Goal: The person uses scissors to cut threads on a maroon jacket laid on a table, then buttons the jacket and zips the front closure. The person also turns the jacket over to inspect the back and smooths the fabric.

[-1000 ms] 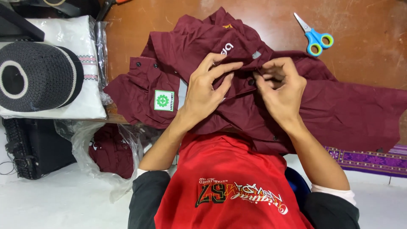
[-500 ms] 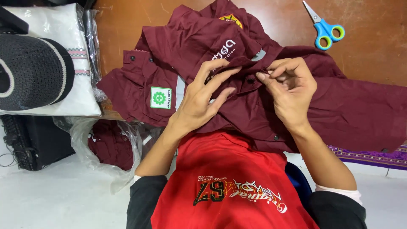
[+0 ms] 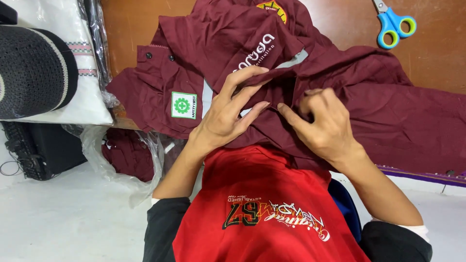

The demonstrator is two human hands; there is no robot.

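Both hands have closed in on one fold of the maroon work shirt [image 3: 340, 92], spread over the brown table [image 3: 437, 53]. The left hand [image 3: 228, 114], fingers spread, presses the cloth flat where it earlier reached higher; the right hand [image 3: 323, 123] now pinches the fabric between curled fingertips. The blue scissors [image 3: 394, 24] lie untouched at one o'clock; a black knitted cap [image 3: 34, 70] rests at nine o'clock.

I see my bare left hand [image 3: 224, 119] and right hand [image 3: 324, 127]; behind them, black sleeves pushed up with white cuffs, and a red printed shirt.
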